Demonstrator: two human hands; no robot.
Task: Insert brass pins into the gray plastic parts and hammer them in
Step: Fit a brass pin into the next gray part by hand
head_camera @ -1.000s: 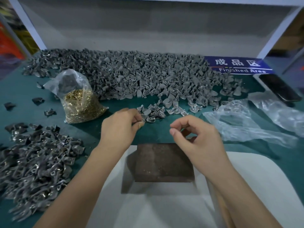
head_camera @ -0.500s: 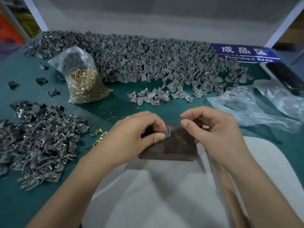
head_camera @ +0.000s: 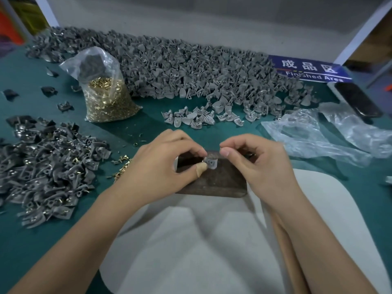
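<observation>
I pinch one gray plastic part (head_camera: pixel 211 163) in my left hand (head_camera: pixel 163 166) over the dark block (head_camera: pixel 220 181). My right hand (head_camera: pixel 258 160) has come closer since a moment ago, its fingers (head_camera: pixel 228 152) curled tight; whether they hold a pin I cannot tell. Bare green counter (head_camera: pixel 148 128) lies beyond the block, before the pin bag (head_camera: pixel 108 98) and gray pile (head_camera: pixel 191 68).

Both hands now sit over the dark block (head_camera: pixel 212 177), where a second ago they hovered beyond its far edge. The left hand (head_camera: pixel 167 164) now pinches a gray part (head_camera: pixel 212 163) above the block. The right hand (head_camera: pixel 254 160) has closed in, its fingertips (head_camera: pixel 224 152) now nearly meeting the left grip.
</observation>
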